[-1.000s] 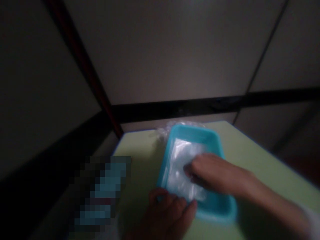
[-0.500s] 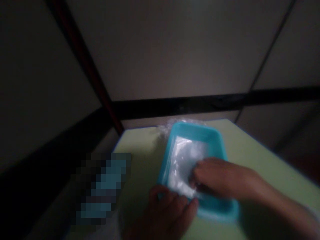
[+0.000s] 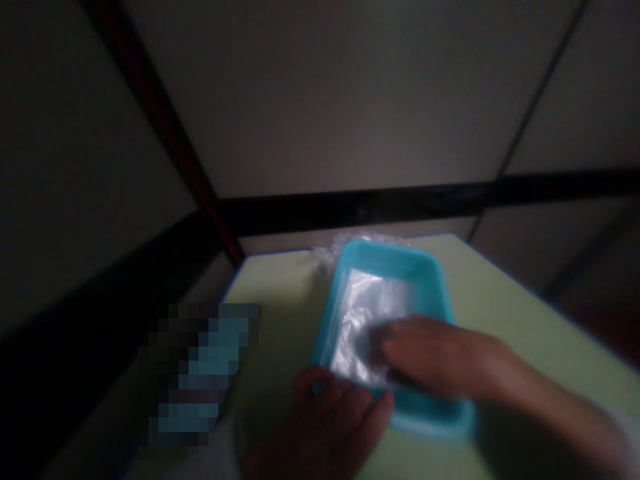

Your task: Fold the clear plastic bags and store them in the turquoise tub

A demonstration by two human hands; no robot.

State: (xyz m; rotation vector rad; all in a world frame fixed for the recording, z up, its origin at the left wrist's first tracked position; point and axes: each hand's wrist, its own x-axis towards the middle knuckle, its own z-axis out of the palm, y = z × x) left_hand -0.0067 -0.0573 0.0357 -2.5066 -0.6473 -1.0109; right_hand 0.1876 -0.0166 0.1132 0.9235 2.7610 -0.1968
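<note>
A turquoise plastic tray (image 3: 430,275) sits on a pale green table (image 3: 280,293). Clear plastic bags (image 3: 367,310) lie flat inside the tray. My right hand (image 3: 430,353) reaches in from the right and rests palm down on the plastic, fingers curled at the tips. My left hand (image 3: 335,417) sits at the tray's near left corner, fingers bent over its rim. The scene is dim and blurred.
More crumpled clear plastic (image 3: 333,250) lies just behind the tray at the table's far edge. A dark rail (image 3: 400,200) and a reddish post (image 3: 165,133) run along the walls behind. A pixelated patch (image 3: 200,373) covers the area to the left.
My right hand slid back and forth a little over the plastic in the tray. My left hand stayed at the near corner.
</note>
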